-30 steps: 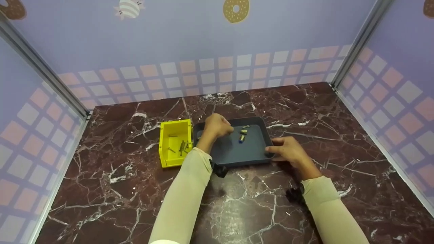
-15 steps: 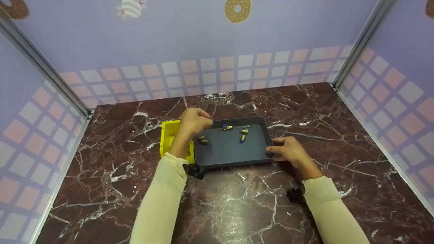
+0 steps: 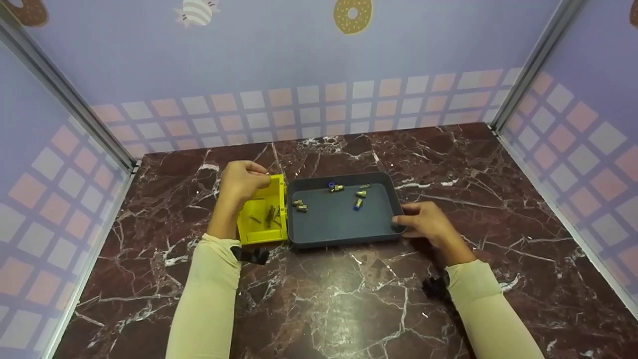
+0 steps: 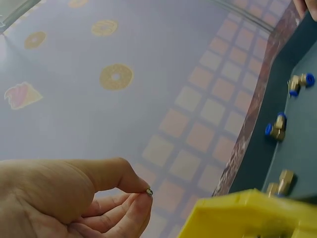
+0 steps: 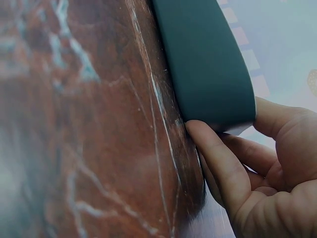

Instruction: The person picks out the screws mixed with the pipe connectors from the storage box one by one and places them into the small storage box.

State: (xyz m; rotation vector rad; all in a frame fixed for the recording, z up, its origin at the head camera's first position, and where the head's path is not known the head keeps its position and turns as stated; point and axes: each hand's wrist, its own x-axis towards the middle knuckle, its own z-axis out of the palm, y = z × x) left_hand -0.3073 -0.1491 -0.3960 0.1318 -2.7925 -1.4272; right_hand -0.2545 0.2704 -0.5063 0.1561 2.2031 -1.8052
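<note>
My left hand [image 3: 241, 180] is over the back left part of a yellow bin [image 3: 262, 235]. Thumb and forefinger pinch a small metal screw [image 4: 149, 191], of which only a shiny end shows in the left wrist view. Several thin screws [image 3: 269, 215] lie in the bin. Against the bin's right side stands a dark grey tray [image 3: 339, 243], and my right hand [image 3: 429, 224] grips its right wall near the front corner. Inside the tray are several brass fittings [image 3: 302, 208], some with blue ends [image 4: 279, 126], and a thin metal piece [image 3: 365, 186] near the back wall.
Both containers stand on a dark red marbled table [image 3: 339, 299]. A patterned lilac wall [image 3: 279, 60] closes off the back, and panels with metal corner posts [image 3: 528, 60] flank the sides.
From above the tray's left part, my left hand has moved left over the yellow bin, uncovering fittings in the tray. My right hand has stayed on the tray.
</note>
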